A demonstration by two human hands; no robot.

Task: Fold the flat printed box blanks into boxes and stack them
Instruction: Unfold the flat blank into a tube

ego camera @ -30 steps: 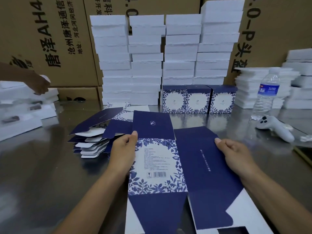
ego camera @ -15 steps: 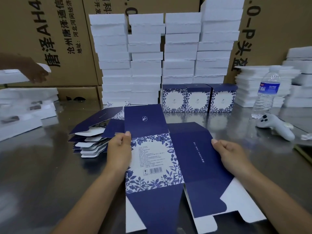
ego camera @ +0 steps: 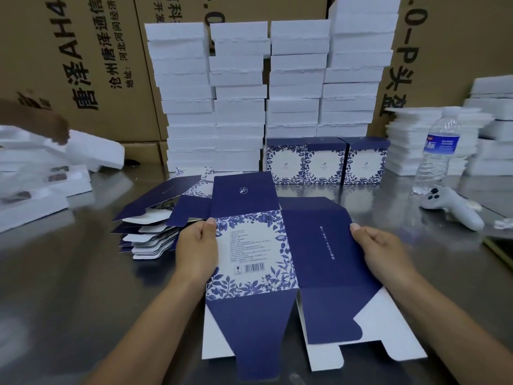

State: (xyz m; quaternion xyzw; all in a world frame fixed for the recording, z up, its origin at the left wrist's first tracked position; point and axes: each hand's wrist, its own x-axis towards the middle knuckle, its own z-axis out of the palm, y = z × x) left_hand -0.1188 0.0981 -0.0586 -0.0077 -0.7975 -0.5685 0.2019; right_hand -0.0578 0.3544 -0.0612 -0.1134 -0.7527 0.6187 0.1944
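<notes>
You're holding the box blank (ego camera: 313, 245) printed side up over the steel table (ego camera: 55, 287), dead centre in front of you, with its tabs trailing toward 6 o'clock. I can't tell if it's resting on the table or lifted a bit. Your left hand (ego camera: 197, 251) is clamping the blank's 9 o'clock edge, with the thumb lying on the floral panel and pointing to 12 and the fingers tucking underneath out of sight. Your right hand (ego camera: 380, 254) is pinching the 3 o'clock edge the same way, thumb pressing on the plain navy panel. Both forearms are coming in from the bottom corners, wrists fairly straight. The pile of flat blanks (ego camera: 150, 234) is lying just beside your left hand at 10 o'clock. Three folded boxes (ego camera: 324, 162) are standing in a row at 12 o'clock, in front of the white foam stacks (ego camera: 238, 101). A water bottle (ego camera: 437, 151) and a white controller (ego camera: 452, 209) are sitting off at 2 o'clock.
</notes>
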